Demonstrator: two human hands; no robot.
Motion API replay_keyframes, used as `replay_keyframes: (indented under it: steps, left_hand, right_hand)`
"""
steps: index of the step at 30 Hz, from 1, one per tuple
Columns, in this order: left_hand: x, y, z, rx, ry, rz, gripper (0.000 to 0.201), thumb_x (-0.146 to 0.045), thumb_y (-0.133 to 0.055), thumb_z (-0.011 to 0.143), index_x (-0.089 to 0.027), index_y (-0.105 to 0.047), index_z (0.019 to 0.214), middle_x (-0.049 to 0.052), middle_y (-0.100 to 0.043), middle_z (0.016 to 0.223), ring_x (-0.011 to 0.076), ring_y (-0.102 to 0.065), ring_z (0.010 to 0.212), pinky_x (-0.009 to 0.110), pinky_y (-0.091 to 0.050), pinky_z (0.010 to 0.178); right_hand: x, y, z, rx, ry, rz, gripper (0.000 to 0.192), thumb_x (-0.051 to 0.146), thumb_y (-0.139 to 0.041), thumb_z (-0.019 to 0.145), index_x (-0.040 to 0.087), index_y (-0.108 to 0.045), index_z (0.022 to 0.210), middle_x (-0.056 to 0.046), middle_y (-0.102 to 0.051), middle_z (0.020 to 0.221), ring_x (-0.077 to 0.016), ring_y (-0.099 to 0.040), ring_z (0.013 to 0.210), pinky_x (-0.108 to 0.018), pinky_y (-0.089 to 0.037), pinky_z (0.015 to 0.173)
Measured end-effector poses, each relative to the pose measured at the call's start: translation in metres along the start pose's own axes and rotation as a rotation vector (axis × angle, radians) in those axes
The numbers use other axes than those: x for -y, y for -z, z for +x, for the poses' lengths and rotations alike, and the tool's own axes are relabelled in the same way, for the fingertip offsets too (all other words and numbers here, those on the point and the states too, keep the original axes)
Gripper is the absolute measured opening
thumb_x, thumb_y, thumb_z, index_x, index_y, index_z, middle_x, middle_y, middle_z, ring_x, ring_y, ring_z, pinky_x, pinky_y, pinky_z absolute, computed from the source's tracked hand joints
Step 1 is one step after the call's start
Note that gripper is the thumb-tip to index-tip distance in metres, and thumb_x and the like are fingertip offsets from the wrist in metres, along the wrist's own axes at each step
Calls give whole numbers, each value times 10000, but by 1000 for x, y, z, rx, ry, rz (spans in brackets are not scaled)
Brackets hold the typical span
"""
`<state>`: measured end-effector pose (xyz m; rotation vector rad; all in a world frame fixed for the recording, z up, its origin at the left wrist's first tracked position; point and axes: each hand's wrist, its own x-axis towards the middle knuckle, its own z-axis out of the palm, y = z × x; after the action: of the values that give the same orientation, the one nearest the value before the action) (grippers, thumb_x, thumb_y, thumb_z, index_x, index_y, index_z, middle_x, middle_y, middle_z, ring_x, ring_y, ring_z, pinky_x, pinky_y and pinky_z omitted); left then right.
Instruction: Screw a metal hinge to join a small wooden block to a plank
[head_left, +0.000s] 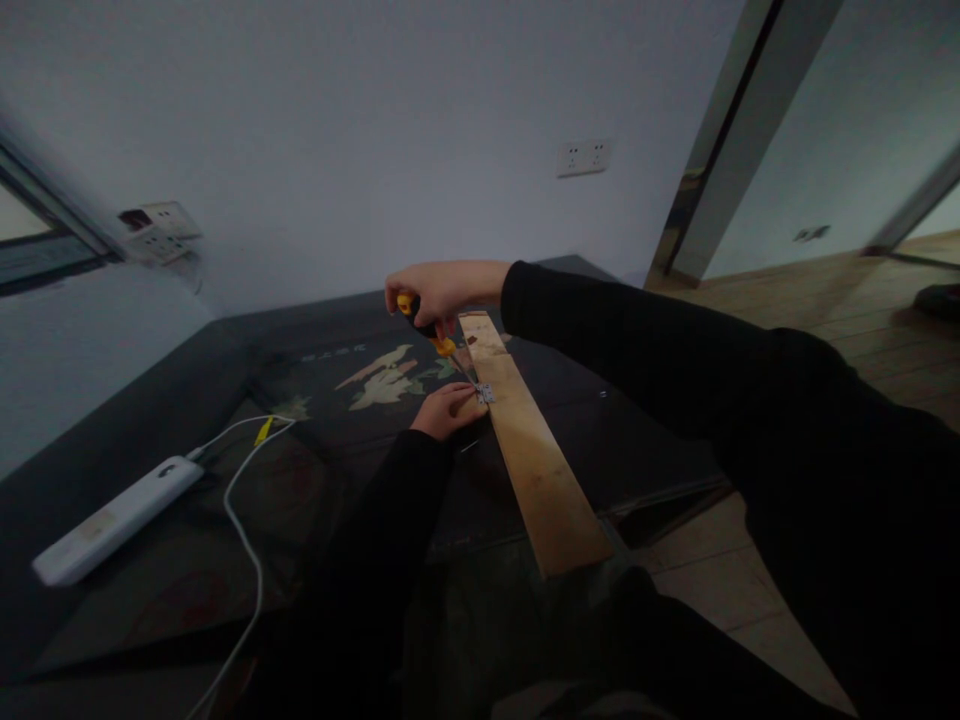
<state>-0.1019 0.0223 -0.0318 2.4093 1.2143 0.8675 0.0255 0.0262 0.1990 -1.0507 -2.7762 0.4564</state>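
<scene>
A long, flat wooden board (541,468) lies across the dark tabletop, its near end sticking out past the front edge. On the board's left edge sits a small metal hinge (486,394). My left hand (448,409) is closed at the hinge, thumb and fingers pressed against its left side. Above it, my right hand (442,292) grips a yellow-and-black screwdriver (426,325) by the handle. The screwdriver slants down to the right, with its tip at the hinge. Whether a screw sits under the tip is too small to tell.
A white power strip (116,520) with a white cable (251,545) lies on the left. Close by my left hand is a small thin metal piece (469,446). Another tiny shiny piece (603,394) rests right of the board. A wall (360,150) rises behind the table.
</scene>
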Motion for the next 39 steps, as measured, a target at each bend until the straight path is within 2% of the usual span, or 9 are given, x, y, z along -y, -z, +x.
replay_keyframes:
  steps: [5, 8, 12, 18, 21, 26, 28, 34, 39]
  left_hand:
    - [-2, 0, 1, 10, -4, 18, 455, -478, -672, 745, -183, -701, 1091, 111, -660, 1179, 260, -628, 1089, 398, -489, 990]
    - [-4, 0, 2, 6, 10, 18, 468, -491, -670, 744, -182, -699, 1095, 114, -655, 1186, 258, -630, 1084, 397, -487, 993]
    - [-3, 0, 1, 4, 23, -3, 483, -506, -669, 739, -181, -698, 1094, 110, -653, 1188, 262, -630, 1087, 393, -490, 994]
    - [0, -1, -1, 1, 12, -4, 471, -512, -665, 740, -197, -698, 1089, 98, -659, 1181, 261, -630, 1091, 403, -487, 998]
    - [-1, -1, -1, 7, 7, 1, 467, -514, -657, 747, -192, -701, 1083, 103, -662, 1172, 265, -628, 1092, 408, -487, 996]
    - [-2, -2, 1, -6, 14, 3, 454, -501, -663, 746, -201, -701, 1085, 96, -662, 1173, 260, -626, 1096, 408, -479, 1004]
    - [-2, -2, 1, -4, 18, -1, 460, -497, -666, 744, -197, -701, 1090, 97, -661, 1177, 259, -625, 1097, 400, -478, 1007]
    - [0, -1, 0, 17, 9, 13, 487, -511, -661, 744, -178, -702, 1097, 107, -651, 1192, 259, -631, 1082, 383, -494, 985]
    - [-4, 1, 1, 17, 0, 38, 453, -506, -653, 754, -200, -706, 1084, 92, -661, 1177, 257, -624, 1098, 391, -486, 997]
  right_hand:
    - [1, -11, 3, -267, 17, -377, 342, 280, -650, 818, 92, -612, 1101, -162, -639, 1115, -261, -609, 1049, -339, -468, 847]
    - [2, -16, 3, -321, 15, -450, 308, 280, -621, 835, 98, -628, 1084, -174, -637, 1142, -282, -594, 1086, -361, -452, 870]
    - [4, -7, 3, -223, 21, -346, 233, 218, -638, 818, 107, -658, 1022, -132, -674, 1039, -238, -630, 992, -336, -472, 825]
    - [13, 14, 1, 164, -88, -76, 351, 111, -650, 782, 63, -623, 1129, -54, -670, 856, -137, -651, 726, -286, -511, 697]
    - [13, 10, 3, 91, -75, -48, 329, 133, -687, 757, 62, -643, 1076, -56, -666, 833, -164, -655, 771, -288, -513, 702]
    - [2, -6, 7, -258, 13, -221, 291, 237, -704, 771, 91, -658, 1018, -124, -667, 995, -229, -629, 986, -308, -484, 806]
    - [0, -6, 6, -247, 14, -198, 283, 235, -686, 788, 89, -654, 1029, -129, -665, 1005, -208, -638, 938, -294, -491, 780]
    - [9, 6, 0, 56, -55, 71, 460, 155, -725, 729, 76, -594, 1162, -83, -664, 937, -121, -633, 683, -252, -512, 626]
    - [6, -4, 4, -123, -11, -78, 407, 159, -721, 723, 95, -617, 1111, -105, -667, 1010, -168, -641, 845, -261, -493, 701]
